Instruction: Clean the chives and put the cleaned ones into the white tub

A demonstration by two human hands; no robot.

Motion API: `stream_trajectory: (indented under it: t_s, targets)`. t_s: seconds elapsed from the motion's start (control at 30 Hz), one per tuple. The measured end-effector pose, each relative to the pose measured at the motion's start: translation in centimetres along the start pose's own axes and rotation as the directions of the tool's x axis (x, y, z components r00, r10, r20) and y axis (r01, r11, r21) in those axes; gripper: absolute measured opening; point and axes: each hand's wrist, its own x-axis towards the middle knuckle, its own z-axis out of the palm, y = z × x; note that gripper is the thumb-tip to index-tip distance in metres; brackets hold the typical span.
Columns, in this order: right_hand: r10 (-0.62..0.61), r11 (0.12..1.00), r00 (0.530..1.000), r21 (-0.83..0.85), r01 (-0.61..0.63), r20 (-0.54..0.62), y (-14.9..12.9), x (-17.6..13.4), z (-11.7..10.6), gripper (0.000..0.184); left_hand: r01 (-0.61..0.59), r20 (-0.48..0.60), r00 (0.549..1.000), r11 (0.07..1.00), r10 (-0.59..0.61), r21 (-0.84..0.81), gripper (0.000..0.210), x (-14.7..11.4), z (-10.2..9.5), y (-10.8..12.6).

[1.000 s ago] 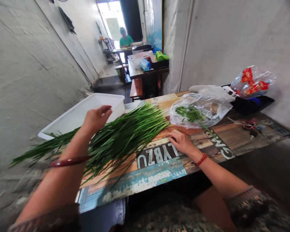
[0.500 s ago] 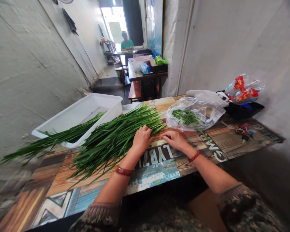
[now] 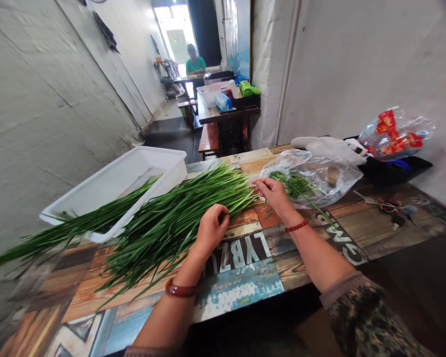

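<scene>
Left hand [image 3: 211, 229] curled around chive stalks [image 3: 178, 213], right hand [image 3: 273, 194] pinching their cut ends, wrists low

Bare tabletop near the body, clutter further back

The printed wooden table [image 3: 241, 282] lies open in front; the loose pile of long green chives [image 3: 178, 218] and white plastic tub [image 3: 115, 181] block the left, the clear plastic bag [image 3: 319, 176] the right.

Chives [image 3: 178, 215] on table [image 3: 241, 285] under left hand [image 3: 210, 229], tub [image 3: 115, 183] beyond-left, bag [image 3: 319, 176] just behind right hand [image 3: 273, 194], tray [image 3: 394, 168] far right.
</scene>
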Motion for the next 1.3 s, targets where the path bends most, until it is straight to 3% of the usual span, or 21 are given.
stream_trajectory:
  t_s: [0.1,0.27,0.53,0.63,0.77,0.9,1.03,1.1,1.17,1.3]
  targets:
    - [0.034,0.999,0.998,0.024,-0.035,0.048,0.5,-0.5,-0.1,0.036,0.129,0.035,0.992,0.984,-0.125,-0.125,0.003,-0.1,-0.1,0.2]
    - [0.054,0.996,0.962,0.050,-0.069,0.269,0.0,-1.5,0.3,0.031,0.226,0.108,0.973,0.942,-0.205,-0.247,0.010,-0.1,-0.1,0.8]
    - [0.148,0.959,0.897,0.160,-0.233,0.417,-0.5,-3.0,2.4,0.020,0.099,0.169,0.983,0.977,-0.067,-0.190,0.018,-0.4,0.0,1.5]
    - [0.113,0.987,0.912,0.058,-0.147,0.395,-0.8,-3.3,2.5,0.015,0.031,0.182,0.983,0.994,-0.012,-0.105,0.020,-0.4,-0.1,1.7]
    - [0.051,0.997,0.962,-0.073,-0.032,0.267,-0.9,-3.4,2.5,0.013,-0.034,0.153,0.988,0.991,0.015,0.128,0.024,-0.4,-0.5,2.0]
    - [0.031,0.999,0.986,0.008,-0.033,0.166,-0.3,-2.9,2.0,0.016,-0.056,0.157,0.988,0.947,0.005,0.318,0.028,-0.5,-1.1,2.1]
    - [0.043,0.995,0.999,0.091,-0.043,0.006,0.0,-2.2,0.7,0.015,-0.012,0.164,0.986,0.969,-0.030,0.246,0.025,-0.5,-1.5,1.8]
    - [-0.002,0.999,1.000,0.047,0.001,0.027,-0.3,-2.1,0.2,0.015,0.004,0.176,0.984,0.985,-0.035,0.172,0.023,-0.6,-1.6,1.8]
    - [-0.113,0.991,0.985,-0.060,0.121,0.128,-0.8,-2.2,0.2,0.014,0.005,0.194,0.980,0.989,-0.033,0.146,0.023,-0.6,-1.5,1.9]
    - [-0.317,0.880,0.875,-0.230,0.415,0.367,-1.7,-2.7,0.8,0.012,0.029,0.201,0.979,0.998,-0.039,0.052,0.021,-0.6,-1.2,2.1]
